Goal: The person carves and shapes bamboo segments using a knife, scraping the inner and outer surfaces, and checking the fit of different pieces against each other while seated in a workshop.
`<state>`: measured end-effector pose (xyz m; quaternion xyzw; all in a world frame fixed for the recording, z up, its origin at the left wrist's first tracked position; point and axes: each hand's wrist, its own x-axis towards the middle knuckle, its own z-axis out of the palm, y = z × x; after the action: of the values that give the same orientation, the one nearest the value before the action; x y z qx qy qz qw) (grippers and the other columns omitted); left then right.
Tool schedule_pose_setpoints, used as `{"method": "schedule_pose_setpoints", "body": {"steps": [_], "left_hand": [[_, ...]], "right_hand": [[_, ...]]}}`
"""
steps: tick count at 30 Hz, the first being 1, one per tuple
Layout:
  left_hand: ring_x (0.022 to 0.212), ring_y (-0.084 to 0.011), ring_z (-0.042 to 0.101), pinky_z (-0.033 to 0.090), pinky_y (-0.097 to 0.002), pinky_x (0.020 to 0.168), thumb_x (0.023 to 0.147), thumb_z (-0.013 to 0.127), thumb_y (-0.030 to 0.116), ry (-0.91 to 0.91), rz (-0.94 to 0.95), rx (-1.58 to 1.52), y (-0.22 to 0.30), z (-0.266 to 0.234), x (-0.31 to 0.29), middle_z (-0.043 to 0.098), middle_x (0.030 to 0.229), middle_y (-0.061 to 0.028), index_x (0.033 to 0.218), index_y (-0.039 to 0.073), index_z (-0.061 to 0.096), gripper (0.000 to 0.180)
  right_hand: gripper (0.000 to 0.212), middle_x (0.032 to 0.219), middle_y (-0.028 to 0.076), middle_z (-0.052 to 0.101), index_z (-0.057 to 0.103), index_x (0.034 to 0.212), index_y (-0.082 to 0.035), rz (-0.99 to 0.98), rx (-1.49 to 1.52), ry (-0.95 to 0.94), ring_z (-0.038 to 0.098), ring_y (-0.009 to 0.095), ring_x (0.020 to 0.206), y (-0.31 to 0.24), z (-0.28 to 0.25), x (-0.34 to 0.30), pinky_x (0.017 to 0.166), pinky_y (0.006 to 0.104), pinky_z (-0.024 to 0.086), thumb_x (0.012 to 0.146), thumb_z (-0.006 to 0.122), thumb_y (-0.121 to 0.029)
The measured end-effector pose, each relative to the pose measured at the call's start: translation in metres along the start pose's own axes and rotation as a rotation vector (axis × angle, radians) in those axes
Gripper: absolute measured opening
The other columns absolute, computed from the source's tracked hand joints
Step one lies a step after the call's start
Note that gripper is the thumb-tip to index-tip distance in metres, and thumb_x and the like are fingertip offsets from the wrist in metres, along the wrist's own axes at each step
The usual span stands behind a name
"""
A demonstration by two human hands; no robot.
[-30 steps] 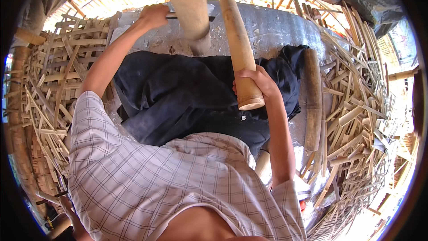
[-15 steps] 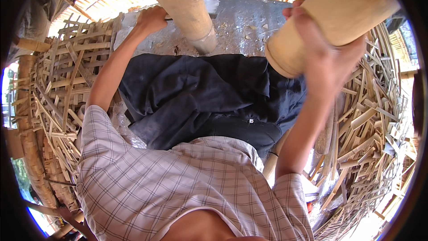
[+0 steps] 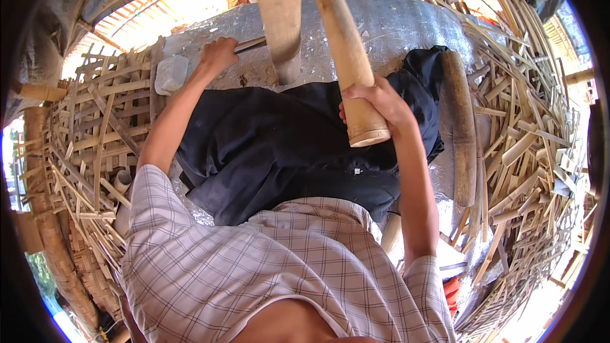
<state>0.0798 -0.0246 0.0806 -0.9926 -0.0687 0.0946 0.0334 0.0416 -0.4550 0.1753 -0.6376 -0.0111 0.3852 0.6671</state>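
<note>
The pole (image 3: 279, 13) stands at the far middle, just beyond the black cloth (image 3: 273, 127) over the person's legs. Its visible side looks whole, with no split showing, so the cutting seems at an early stage, with most of the pole left to part. The left hand (image 3: 219, 55) is clamped on the knife (image 3: 250, 44), whose blade meets the pole's left side; how deep it sits cannot be told. The right hand (image 3: 381, 103) is wrapped round the near end of the club (image 3: 345, 47), which slants right of the pole, apart from the blade. Split strips (image 3: 521, 149) lie heaped at right.
</note>
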Motion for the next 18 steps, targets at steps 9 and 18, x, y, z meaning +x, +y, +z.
{"method": "schedule_pose_setpoints", "body": {"steps": [9, 18], "left_hand": [[0.108, -0.0417, 0.07, 0.054, -0.0542, 0.093, 0.081, 0.063, 0.016, 0.027, 0.028, -0.033, 0.012, 0.006, 0.011, 0.072, 0.115, -0.0207, 0.118, 0.012, 0.073, 0.038], [0.105, -0.0408, 0.07, 0.055, -0.0529, 0.092, 0.077, 0.065, 0.013, 0.148, -0.026, -0.161, 0.003, 0.047, -0.018, 0.073, 0.108, -0.0233, 0.12, 0.015, 0.075, 0.044]], "right_hand": [[0.043, 0.08, 0.016, 0.068, 0.058, 0.108, 0.009, -0.474, -0.139, 0.312, 0.07, 0.025, 0.065, -0.093, 0.001, -0.073, 0.058, 0.0352, 0.058, 0.075, 0.076, -0.011], [0.046, 0.081, 0.015, 0.068, 0.058, 0.11, 0.007, -0.403, -0.016, 0.319, 0.069, 0.024, 0.063, -0.074, 0.018, -0.082, 0.059, 0.035, 0.057, 0.071, 0.076, -0.008]]}}
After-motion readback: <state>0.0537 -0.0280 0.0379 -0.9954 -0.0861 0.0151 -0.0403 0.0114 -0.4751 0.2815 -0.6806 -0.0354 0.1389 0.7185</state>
